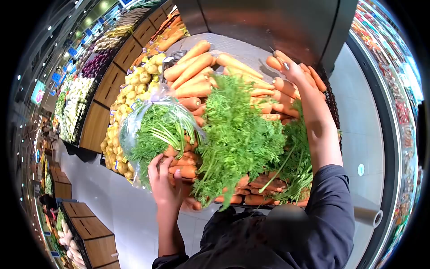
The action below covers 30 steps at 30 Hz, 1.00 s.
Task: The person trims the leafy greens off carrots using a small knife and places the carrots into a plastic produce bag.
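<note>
From my remote station I read the left hand [165, 186] as follows: fingers parted and slightly bent, thumb standing clear of them, with carrots visible in the gap. Immediately ahead of this hand lies a clear plastic bag [132, 120] containing leafy green tops with pale green stems [169, 134]; I cannot tell whether the fingertips touch the film. The right hand [292, 71] is extended farther forward, at the far right part of the carrot pile. Its fingers are at the carrots there, but the grip is too small and partly hidden, so I cannot tell whether it is pinching one. The orange carrots [193, 71] occupy the space between the two hands, extending ahead of the left hand and to the left of the right hand. On top of them, right of the left hand and on the near side of the right hand, rests a large, loose mass of feathery carrot greens [242, 139], partly blurred. A second clump of greens [301, 154] lies beneath the right forearm, nearer the body than the right hand. Left of and ahead of the left hand I register yellow round produce [120, 114], stacked beside the bag. Beyond the right hand stands a dark upright panel [268, 22]; outboard of that hand runs the black display rim [332, 105].
</note>
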Each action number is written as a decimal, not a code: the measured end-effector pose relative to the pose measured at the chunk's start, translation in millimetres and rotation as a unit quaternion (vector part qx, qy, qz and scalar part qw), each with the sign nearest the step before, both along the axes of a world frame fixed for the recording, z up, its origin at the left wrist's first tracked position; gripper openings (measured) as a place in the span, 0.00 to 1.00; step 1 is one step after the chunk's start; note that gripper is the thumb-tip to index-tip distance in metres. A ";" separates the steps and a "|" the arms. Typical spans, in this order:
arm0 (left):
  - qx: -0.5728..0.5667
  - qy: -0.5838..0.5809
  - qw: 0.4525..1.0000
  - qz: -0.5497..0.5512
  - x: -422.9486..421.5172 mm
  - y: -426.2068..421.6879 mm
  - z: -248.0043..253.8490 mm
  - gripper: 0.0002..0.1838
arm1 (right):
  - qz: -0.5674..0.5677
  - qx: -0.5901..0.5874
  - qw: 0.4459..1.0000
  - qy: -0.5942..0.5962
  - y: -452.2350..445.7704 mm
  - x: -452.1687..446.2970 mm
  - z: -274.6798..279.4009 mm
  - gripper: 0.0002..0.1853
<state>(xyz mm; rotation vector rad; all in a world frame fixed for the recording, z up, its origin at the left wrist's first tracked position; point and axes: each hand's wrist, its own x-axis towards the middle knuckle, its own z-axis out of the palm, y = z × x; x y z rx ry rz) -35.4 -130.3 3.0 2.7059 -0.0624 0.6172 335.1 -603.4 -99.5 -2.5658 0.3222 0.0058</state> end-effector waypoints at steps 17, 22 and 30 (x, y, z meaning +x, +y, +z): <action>0.065 -0.018 0.997 -0.048 24.1 34.0 -16.2 0.29 | 0.048 0.156 0.981 -0.102 -11.6 -73.0 94.7 0.16; 0.041 0.033 0.998 -0.034 37.9 40.4 -3.4 0.25 | 0.069 0.084 0.976 -0.189 -0.1 -204.3 164.4 0.17; 0.037 0.071 0.994 -0.080 45.7 47.2 19.1 0.31 | -0.011 0.138 0.989 -0.059 54.5 -420.0 134.6 0.12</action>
